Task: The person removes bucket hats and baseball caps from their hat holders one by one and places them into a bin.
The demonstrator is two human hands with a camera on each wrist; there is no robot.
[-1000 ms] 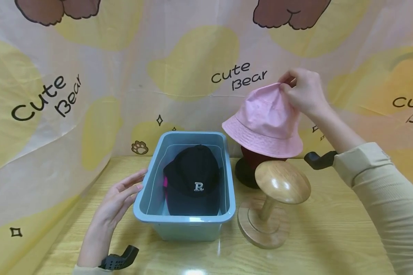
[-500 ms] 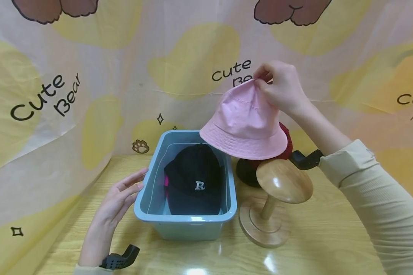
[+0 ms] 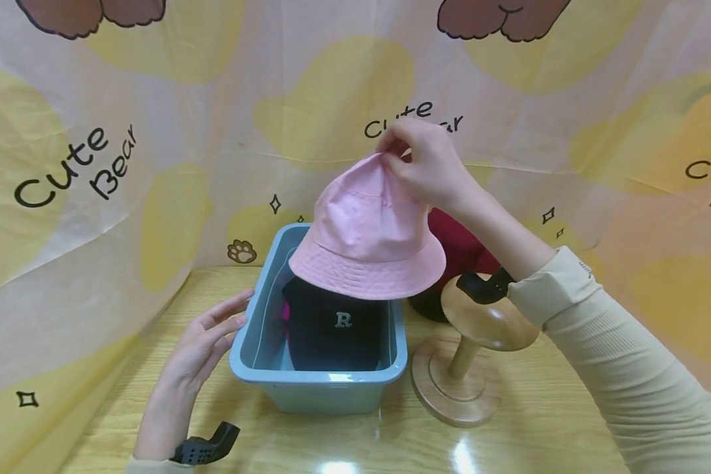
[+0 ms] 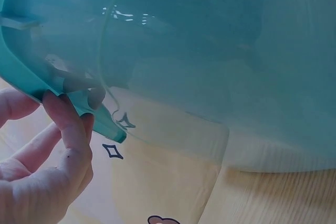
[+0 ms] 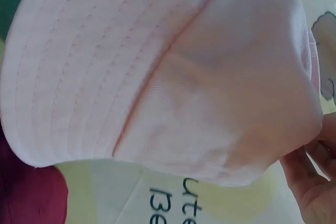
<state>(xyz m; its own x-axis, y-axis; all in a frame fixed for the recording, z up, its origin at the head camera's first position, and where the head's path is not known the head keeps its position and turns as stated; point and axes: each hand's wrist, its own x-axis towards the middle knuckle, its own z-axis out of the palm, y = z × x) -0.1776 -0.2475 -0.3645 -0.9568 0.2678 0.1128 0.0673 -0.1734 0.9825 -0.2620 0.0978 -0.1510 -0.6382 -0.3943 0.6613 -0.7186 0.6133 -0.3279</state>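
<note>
Backdrop curtain (image 3: 154, 164) says "Cute Bear" all over. Blue bin (image 3: 320, 385) sits on the worktop, left hand (image 3: 204, 345) flat against its side, fingers straight. Right hand (image 3: 426, 164) pinches the pink bucket hat (image 3: 367, 243) by its crown, right above the bin. Black cap (image 3: 338, 326) inside reads "R".

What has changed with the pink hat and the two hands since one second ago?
The right hand, pinching the crown of the pink cotton bucket hat, carried it leftward off the dark red stand to above the blue plastic bin. The left hand stayed at the bin's rim; the black cap and wooden stand did not move.
</note>
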